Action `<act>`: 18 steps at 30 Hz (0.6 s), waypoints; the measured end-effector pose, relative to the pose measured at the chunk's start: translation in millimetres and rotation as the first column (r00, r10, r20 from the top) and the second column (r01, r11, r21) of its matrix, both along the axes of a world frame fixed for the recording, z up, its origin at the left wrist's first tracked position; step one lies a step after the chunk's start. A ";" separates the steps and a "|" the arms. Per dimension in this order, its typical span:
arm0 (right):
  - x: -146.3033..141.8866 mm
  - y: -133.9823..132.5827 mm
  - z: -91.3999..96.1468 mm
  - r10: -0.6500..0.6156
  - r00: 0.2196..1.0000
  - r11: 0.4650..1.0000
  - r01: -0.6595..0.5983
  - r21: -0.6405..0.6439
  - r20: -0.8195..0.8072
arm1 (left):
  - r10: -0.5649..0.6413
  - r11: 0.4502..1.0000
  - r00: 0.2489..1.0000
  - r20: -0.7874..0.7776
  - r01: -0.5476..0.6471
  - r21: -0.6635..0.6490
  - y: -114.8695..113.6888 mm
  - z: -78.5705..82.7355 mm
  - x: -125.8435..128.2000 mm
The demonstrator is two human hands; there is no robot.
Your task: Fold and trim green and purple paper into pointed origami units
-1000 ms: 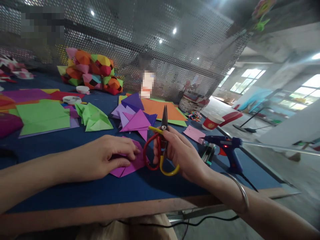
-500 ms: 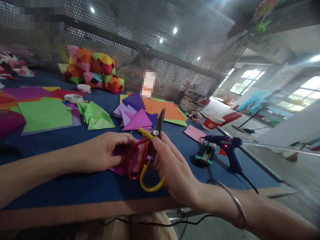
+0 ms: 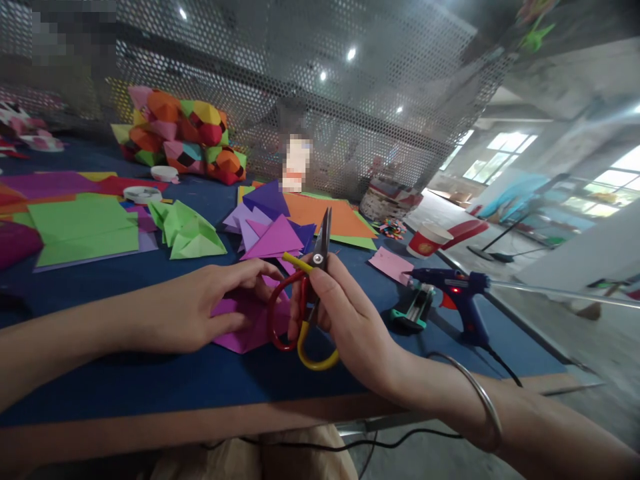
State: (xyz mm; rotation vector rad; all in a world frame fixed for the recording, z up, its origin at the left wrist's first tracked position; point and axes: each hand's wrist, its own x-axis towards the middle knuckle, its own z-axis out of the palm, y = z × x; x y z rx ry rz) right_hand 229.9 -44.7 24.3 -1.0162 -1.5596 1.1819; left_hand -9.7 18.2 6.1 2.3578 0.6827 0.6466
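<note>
My right hand grips a pair of scissors with one red and one yellow handle loop, blades closed and pointing up and away. My left hand lies on a folded magenta paper piece on the blue table top, fingers curled over the paper's far edge. The scissors hover just right of that paper, close to my left fingertips. A metal bangle circles my right wrist.
Folded purple paper shapes, green folded pieces, flat green sheets and orange paper lie beyond. A blue glue gun, red cup, pink slip, tape rolls and a multicoloured paper ball stand around. A perforated metal screen backs the table.
My right hand brought the scissors left toward the magenta paper, then slightly back and upright. My left hand loosened and shifted its fingers on the paper, which shows more now.
</note>
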 end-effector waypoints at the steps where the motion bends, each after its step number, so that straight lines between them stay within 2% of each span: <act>1: 1.7 1.0 0.4 -0.010 1.000 1.000 0.010 -0.001 0.002 | -0.004 1.000 1.000 -0.004 0.003 -0.014 -0.3 0.1 0.3; 6: 8.3 6.8 0.2 0.000 0.999 0.999 -0.002 -0.048 -0.034 | 0.020 1.000 1.000 0.014 -0.020 -0.016 -2.1 1.4 -0.1; 10: 16.1 10.3 0.5 0.006 0.999 0.997 -0.010 -0.081 -0.051 | -0.004 0.999 0.999 -0.035 0.002 -0.052 -1.4 0.7 -3.3; 18: 23.4 11.0 3.8 -0.039 0.999 0.998 0.039 -0.055 -0.005 | -0.001 1.000 0.999 -0.035 0.000 -0.018 0.6 -2.2 -3.5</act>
